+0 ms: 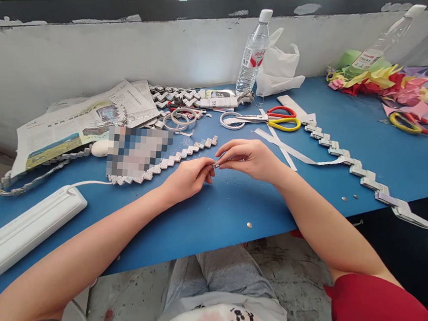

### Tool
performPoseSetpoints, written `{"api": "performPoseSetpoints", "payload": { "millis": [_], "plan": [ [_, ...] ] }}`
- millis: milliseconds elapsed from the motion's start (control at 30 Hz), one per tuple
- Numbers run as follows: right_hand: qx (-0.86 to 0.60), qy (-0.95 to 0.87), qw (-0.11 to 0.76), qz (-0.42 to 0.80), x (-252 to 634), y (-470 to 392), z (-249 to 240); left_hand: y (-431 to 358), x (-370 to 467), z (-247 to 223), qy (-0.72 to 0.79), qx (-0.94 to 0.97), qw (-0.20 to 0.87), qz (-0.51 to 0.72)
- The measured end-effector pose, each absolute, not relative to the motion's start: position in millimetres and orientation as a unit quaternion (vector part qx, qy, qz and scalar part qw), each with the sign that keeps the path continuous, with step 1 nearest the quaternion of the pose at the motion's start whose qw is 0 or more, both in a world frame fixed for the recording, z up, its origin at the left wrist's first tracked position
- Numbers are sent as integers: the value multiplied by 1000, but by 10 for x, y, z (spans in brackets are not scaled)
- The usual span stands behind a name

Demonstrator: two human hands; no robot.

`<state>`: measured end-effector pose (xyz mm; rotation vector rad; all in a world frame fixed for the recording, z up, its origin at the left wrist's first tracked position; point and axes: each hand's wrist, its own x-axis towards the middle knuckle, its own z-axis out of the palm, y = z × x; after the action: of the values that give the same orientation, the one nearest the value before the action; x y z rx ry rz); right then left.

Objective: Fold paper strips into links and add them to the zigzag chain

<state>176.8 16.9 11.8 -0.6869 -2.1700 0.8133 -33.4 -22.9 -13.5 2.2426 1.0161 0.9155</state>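
Note:
My left hand (190,179) is closed, pinching a small folded piece of paper (216,165) between thumb and fingers. From the other side, my right hand (249,158) has its thumb and fingertips on the same piece; the fingers partly hide it. Just behind my left hand, a zigzag chain of folded paper (179,156) runs across the blue table (225,206). A second, wider zigzag chain (356,168) lies to the right of my right hand. White paper strips (289,149) cross each other behind my right wrist.
Scissors with red and yellow handles (284,120) lie near tape rolls (180,120). Newspapers (71,129), a white power strip (26,232) and a computer mouse (100,147) are on the left. A water bottle (252,54) and plastic bag (280,69) stand by the wall; colourful paper (394,83) is far right.

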Motion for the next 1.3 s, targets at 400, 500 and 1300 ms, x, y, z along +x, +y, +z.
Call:
{"api": "performPoseSetpoints", "payload": {
  "millis": [400,500,1300],
  "plan": [
    [-231,-884,387,127,1757,112,96,-277,-330,-136,392,818,204,369],
    [-204,-874,427,110,1738,91,97,-289,-328,-134,394,798,197,411],
    [-276,-817,421,282,1754,52,134,-354,-322,-56,395,791,219,413]
  ]
}}
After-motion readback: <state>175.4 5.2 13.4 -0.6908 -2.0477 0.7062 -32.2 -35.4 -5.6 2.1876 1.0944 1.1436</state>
